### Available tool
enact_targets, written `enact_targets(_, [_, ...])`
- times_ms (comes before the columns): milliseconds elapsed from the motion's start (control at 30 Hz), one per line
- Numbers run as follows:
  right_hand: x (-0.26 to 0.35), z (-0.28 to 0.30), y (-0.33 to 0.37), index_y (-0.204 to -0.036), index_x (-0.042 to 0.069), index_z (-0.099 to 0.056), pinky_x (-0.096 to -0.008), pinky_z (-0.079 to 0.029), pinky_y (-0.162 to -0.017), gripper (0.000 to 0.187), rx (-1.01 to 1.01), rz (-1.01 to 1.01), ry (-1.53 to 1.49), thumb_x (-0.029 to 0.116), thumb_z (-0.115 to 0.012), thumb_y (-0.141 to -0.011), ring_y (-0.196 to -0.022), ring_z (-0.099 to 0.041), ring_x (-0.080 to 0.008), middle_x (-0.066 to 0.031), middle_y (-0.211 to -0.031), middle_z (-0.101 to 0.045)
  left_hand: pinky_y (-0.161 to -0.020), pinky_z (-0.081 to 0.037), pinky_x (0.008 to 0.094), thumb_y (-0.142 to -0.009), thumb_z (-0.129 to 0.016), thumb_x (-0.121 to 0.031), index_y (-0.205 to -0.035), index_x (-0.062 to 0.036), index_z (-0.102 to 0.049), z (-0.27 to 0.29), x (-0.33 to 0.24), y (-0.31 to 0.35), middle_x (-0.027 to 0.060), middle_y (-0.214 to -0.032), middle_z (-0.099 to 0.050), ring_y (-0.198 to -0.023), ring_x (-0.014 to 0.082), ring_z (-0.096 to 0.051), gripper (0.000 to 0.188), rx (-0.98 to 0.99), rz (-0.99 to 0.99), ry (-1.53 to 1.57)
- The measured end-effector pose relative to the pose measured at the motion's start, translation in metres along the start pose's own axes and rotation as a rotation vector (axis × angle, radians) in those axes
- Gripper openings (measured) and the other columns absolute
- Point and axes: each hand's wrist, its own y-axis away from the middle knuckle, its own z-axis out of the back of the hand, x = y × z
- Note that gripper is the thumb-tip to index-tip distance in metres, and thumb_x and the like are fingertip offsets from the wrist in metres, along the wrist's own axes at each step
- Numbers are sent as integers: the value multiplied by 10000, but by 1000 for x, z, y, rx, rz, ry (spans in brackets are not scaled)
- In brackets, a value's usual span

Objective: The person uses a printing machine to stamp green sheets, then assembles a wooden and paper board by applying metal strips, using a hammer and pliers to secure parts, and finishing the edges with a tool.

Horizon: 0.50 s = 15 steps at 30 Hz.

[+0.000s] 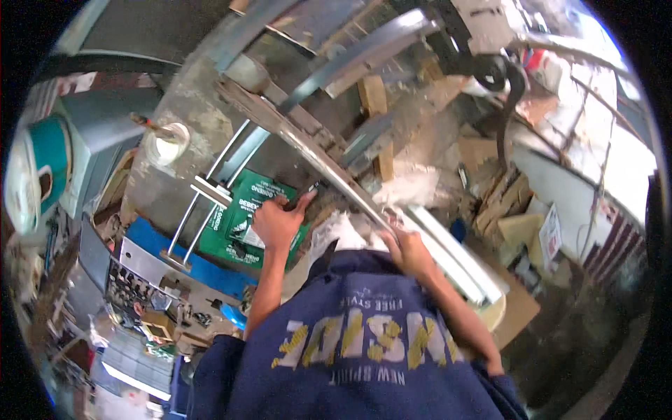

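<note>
Long bar (318,157): held slantwise across the middle of the view, its near end at the person's front, its far end reaching up and to the left over the grey surface (199,94).
Right hand (411,250): apparently closed around the near end of the bar, close to the dark blue shirt (364,294).
Left hand (276,222): partly open above the green package (255,185), thumb and forefinger extended toward the bar; whether the small dark item (312,187) by the fingertips is gripped cannot be told.
Steadying the bar: judged best done with the right hand kept firm at the near end, since a small twist there would be magnified at the far end.
Left-hand touch: best kept light and close to the bar's side, so that the bar is not pushed off its line.
Left edge: bounded by the rod frame (210,190), whose paired rods run beside the package and could be snagged by the forearm.
Right edge: bounded by the white rail (455,255), just beside the right hand; little room for an outward swing is left there.
Far side: crowded by a metal beam (364,52) and a wooden block (373,96), against which the bar could be knocked if swung.
Open room: judged greatest up and to the left, though the white pot (168,145) should be given a wide berth.
</note>
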Motion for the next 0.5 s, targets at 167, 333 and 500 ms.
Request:
enact_targets(167, [19,57,13,-944,-67,-659,-371,-491,-623,364,-101,161,-228,256,-523,-1043,-621,-598,-207,-115,-704,-668,-680,-551,400,-637,-846,-659,-816,-15,-758,4,72,20,125,-739,-732,-724,250,-726,674,16,27,320])
enact_targets(333, [-9,87,-165,-1153,-38,-713,-304,-503,-807,424,-395,186,-478,333,-702,-947,-874,-634,-137,-92,-945,-738,-634,-487,304,-775,-863,-386,-806,-19,-747,9,92,41,65,-726,-710,-669,108,-613,386,111,-102,571])
enact_targets(500, [-54,79,-215,-1081,-40,-746,-281,-496,-782,397,-333,230,-506,322,-745,-917,-853,-621,-121,-53,-940,-725,-586,-451,311,-780,-865,-336,-768,-41,-728,-29,89,40,38,-645,-645,-613,107,-557,325,-107,-19,749])
